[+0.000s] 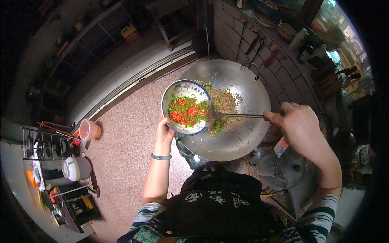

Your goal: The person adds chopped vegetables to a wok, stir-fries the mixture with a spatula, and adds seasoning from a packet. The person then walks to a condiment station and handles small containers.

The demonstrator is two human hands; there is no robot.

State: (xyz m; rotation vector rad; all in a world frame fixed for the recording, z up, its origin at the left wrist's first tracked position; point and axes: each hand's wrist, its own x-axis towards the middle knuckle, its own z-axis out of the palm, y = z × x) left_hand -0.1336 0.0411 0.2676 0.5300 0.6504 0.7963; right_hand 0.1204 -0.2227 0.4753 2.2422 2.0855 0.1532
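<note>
My left hand (164,131) grips the lower left rim of a blue-rimmed bowl (199,88). Inside the bowl lie chopped red and green pieces, apparently peppers (184,111). The bowl is held over the left side of a large metal wok (243,142). In the wok is a finely chopped mixture (226,100) with green and red bits. My right hand (296,120) is closed around the handle of a metal ladle or spatula (237,115), whose head reaches the bowl's right edge. Part of the mixture is hidden beneath the bowl.
A tiled wall and a ledge with stacked bowls (267,19) stand beyond the wok. To the right are a knife block (328,83) and a metal lid (293,170). A pink bucket (90,129), a white container (76,169) and a wire rack (45,144) stand left.
</note>
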